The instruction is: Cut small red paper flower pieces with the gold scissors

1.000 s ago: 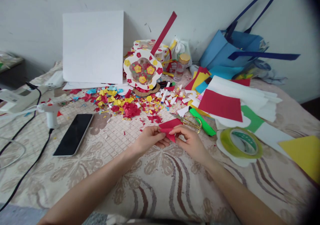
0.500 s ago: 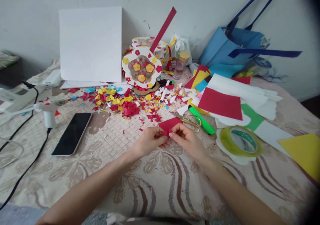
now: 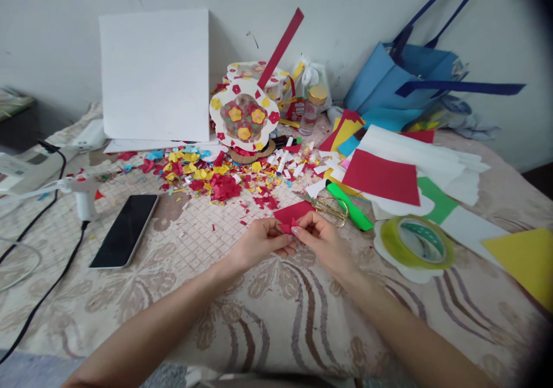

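Between my two hands is a small folded piece of red paper [image 3: 286, 227]. My left hand [image 3: 262, 241] pinches its left side, and my right hand [image 3: 322, 239] pinches its right side with thumb and forefinger. Part of the paper is hidden by the fingers. Just beyond the hands a flat red paper sheet [image 3: 294, 210] lies on the cloth. Gold-handled scissors [image 3: 330, 208] rest beside it, close to my right hand, with a bright green marker [image 3: 351, 206] to their right.
Paper scraps and small cut flowers [image 3: 224, 186] lie heaped behind the hands, before a flower-shaped paper lantern [image 3: 245, 94]. A phone [image 3: 125, 231] and a white glue gun [image 3: 86, 198] with cords sit left. Tape [image 3: 391, 238], coloured sheets [image 3: 382, 176] and a blue bag [image 3: 371, 77] stand right.
The red paper's folded edges stand up a little more between my fingertips. Both hands keep nearly the same place, and the view has shifted slightly.
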The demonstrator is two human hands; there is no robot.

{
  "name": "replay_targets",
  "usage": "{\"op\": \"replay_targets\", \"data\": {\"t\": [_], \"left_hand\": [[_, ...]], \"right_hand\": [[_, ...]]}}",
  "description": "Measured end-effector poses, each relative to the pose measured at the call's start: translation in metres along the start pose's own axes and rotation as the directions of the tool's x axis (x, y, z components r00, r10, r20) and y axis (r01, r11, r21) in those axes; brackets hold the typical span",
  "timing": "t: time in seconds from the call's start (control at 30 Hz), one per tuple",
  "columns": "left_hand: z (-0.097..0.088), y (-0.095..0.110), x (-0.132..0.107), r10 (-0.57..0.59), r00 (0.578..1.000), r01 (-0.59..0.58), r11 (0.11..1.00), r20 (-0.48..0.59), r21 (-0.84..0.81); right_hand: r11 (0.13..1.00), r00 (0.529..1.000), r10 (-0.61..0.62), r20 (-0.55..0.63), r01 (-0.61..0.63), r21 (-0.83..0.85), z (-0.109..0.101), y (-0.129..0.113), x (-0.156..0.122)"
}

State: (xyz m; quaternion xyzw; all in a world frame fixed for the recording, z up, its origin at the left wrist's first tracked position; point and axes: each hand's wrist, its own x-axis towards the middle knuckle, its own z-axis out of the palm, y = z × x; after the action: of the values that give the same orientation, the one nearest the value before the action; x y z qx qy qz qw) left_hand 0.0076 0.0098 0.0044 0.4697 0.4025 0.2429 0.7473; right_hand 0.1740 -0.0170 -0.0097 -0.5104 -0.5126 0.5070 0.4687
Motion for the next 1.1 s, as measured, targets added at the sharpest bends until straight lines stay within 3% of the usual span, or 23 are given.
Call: {"op": "replay_targets", "data": {"t": [0.27, 0.43, 0.53, 0.67, 0.87, 0.93, 1.1], "left_hand": [[0.0, -0.001, -0.001, 0.022, 1.0, -0.021, 0.999, -0.016, 0.039], [-0.003, 0.001, 0.0, 0.007, 1.0, -0.007, 0.999, -0.013, 0.043], [-0.005, 0.002, 0.001, 0.016, 1.0, -0.016, 0.997, 0.002, 0.072], [-0.007, 0.002, 0.001, 0.069, 0.998, -0.069, 0.993, 0.005, 0.09], [-0.004, 0.0, 0.0, 0.192, 0.98, -0.178, 0.962, -0.051, 0.206], [-0.004, 0.0, 0.001, 0.165, 0.985, -0.154, 0.973, -0.048, 0.172], [-0.002, 0.002, 0.001, -0.034, 0.999, 0.033, 0.998, -0.03, -0.044]], "right_hand": [[0.998, 1.0, 0.027, 0.01, -0.028, 0.056, 0.003, -0.001, -0.001], [0.99, 0.98, 0.136, 0.143, -0.129, -0.058, -0.005, -0.007, -0.001], [0.989, 0.986, 0.11, 0.123, -0.096, -0.109, -0.007, -0.007, -0.002], [0.989, 0.988, 0.106, 0.113, -0.094, -0.112, -0.002, -0.007, -0.005], [0.985, 0.958, 0.173, 0.229, -0.175, -0.011, 0.006, -0.009, -0.006], [0.983, 0.96, 0.171, 0.222, -0.181, 0.023, 0.005, -0.006, -0.006], [0.995, 0.991, 0.091, 0.098, -0.094, 0.033, 0.002, -0.001, -0.006]]}}
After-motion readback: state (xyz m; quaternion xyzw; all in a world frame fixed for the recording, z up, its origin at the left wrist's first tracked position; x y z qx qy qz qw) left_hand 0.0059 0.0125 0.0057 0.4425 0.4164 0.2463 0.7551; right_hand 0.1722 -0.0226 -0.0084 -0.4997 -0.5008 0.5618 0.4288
